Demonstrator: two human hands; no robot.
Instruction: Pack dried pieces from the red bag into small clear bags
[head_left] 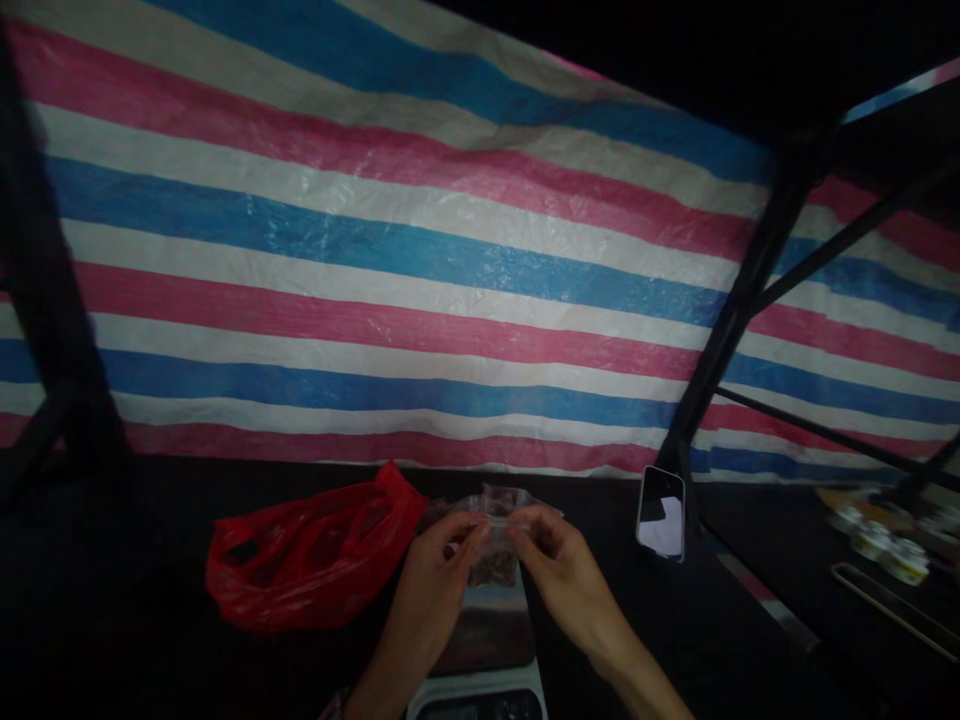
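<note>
Both hands pinch the top edge of a small clear zip bag (493,566) with brownish dried bits at its bottom. My left hand (442,560) grips the left end of the bag's top, fingers closed. At the right end, my right hand (551,560) pinches the same edge between thumb and fingers. The bag hangs over the metal plate of a digital scale (484,637); whether it touches the plate I cannot tell. Behind the hands lie more clear plastic bags (517,496), partly hidden. A red plastic bag (315,555) rests left of my left hand.
A phone (661,513) leans against a dark metal post at the right of the black table. Farther right, several small white-lidded jars (889,548) and a flat, light-rimmed device (892,605) lie on another surface. A striped tarp (405,260) hangs behind the table.
</note>
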